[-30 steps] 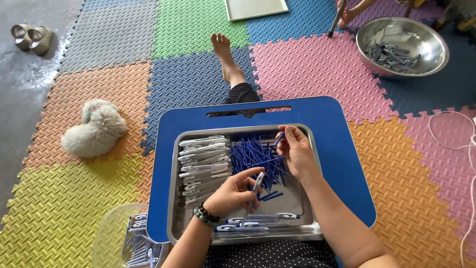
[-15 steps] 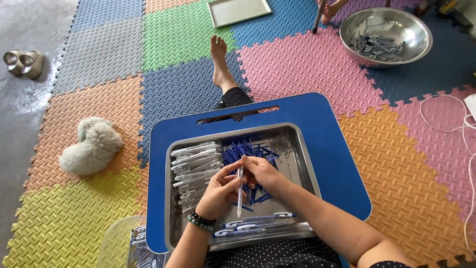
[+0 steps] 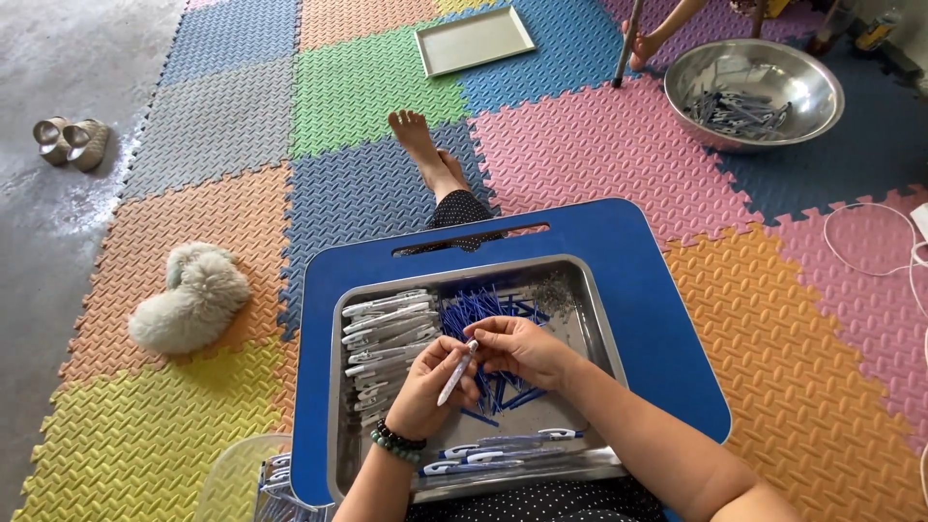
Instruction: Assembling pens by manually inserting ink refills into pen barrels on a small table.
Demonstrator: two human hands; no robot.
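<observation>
Since half a second ago both hands have lifted a little off the tray and drawn closer together, and the white plastic pen barrel (image 3: 457, 373) now slants between them instead of hanging straight down. My left hand (image 3: 432, 389) pinches the barrel near its lower half, thumb against the first fingers, the rest curled under. My right hand (image 3: 519, 350) closes its fingertips on the barrel's upper tip, where a small dark end shows; whether a refill is going in there I cannot tell.

I judge the barrel very light, stiff and smooth, a bit slippery under dry fingers, so a pinch around the middle of the shaft steadies it best while the other hand works at the open end. It would not break easily, but it could roll or slip out if I loosened the grip.

Just under my hands lies the loose heap of thin blue ink refills (image 3: 488, 319), flexible and easy to bend, best taken one at a time by the end. Left of them is a stack of white pen barrels with clips (image 3: 387, 333), and nearer me a few finished white-and-blue pens (image 3: 503, 449). All sit in the shallow rectangular steel tray (image 3: 597, 319), which rests on the blue plastic lap table (image 3: 657, 290). Beyond, on the coloured foam floor mat (image 3: 580, 145), stands a round steel bowl (image 3: 691, 72) holding more pens.
</observation>
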